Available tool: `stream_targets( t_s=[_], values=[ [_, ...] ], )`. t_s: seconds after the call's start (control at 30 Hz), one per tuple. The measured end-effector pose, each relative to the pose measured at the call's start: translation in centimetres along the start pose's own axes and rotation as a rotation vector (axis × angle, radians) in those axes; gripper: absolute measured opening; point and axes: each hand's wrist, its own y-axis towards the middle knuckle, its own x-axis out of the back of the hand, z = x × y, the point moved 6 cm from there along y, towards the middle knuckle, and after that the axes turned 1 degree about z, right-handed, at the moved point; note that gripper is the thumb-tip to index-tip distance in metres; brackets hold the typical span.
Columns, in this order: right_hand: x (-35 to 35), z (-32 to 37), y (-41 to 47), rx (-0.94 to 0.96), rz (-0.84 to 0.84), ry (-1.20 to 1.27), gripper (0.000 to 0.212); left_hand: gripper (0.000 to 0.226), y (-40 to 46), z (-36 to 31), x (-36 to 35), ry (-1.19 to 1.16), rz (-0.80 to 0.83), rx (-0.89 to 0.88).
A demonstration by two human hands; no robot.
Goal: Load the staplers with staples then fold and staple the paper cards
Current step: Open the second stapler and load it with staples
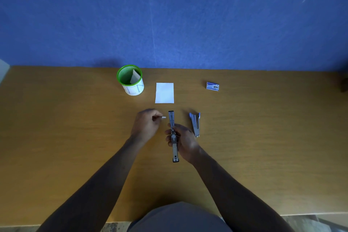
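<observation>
1. In the head view, we worked at a wooden desk set against a blue wall.
2. Our right hand was clamped around the middle of a black stapler, which was swung fully open so that it lay in one long line pointing away from us, its far end near the white paper.
3. Our left hand hovered just left of the stapler's far half, fingers pinched together on a short strip of staples; the strip's free end pointed toward the open magazine but did not touch it.
4. A second stapler, grey with pale blue tips, lay untouched just right of our right hand, its arms spread in a narrow V.
5. A white paper card lay flat beyond the staplers, apart from both.
6. A green mesh cup with a white label stood left of the card, holding a folded card leaning against its inner wall.
7. A small blue-and-white staple box sat well off to the right, near the wall.
</observation>
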Motion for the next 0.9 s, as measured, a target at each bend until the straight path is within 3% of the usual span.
stream_targets(
  t_s=[0.23,0.9],
  values=[
    [-0.3,0.2,-0.1,0.041,0.019,-0.085,0.026,0.012,-0.3,-2.6,-0.8,0.082,0.085,-0.057],
    [-0.6,0.2,0.0,0.085,0.082,-0.144,0.024,0.01,0.1,-3.8,-1.1,0.173,0.186,0.048]
  ],
)
